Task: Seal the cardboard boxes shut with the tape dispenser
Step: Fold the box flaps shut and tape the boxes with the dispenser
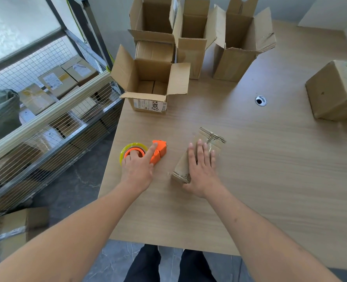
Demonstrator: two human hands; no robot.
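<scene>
Hands: left [137, 169] grips tape dispenser [158, 151], right [202, 169] presses small box [183, 165].

Both bare forearms reached forward from the bottom corners, converging slightly. The left hand [137, 169] lay palm down with its index finger extended and the other fingers curled downward. The right hand [202, 169] was flat, fingers straight and slightly spread.

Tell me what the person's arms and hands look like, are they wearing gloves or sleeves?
No gloves and no sleeves in view. The left hand and right hand are both bare, with no rings, watch or bracelets showing. Both forearms are bare as far as the picture's bottom edge. The only clothing visible is dark trousers below the table edge.
</scene>
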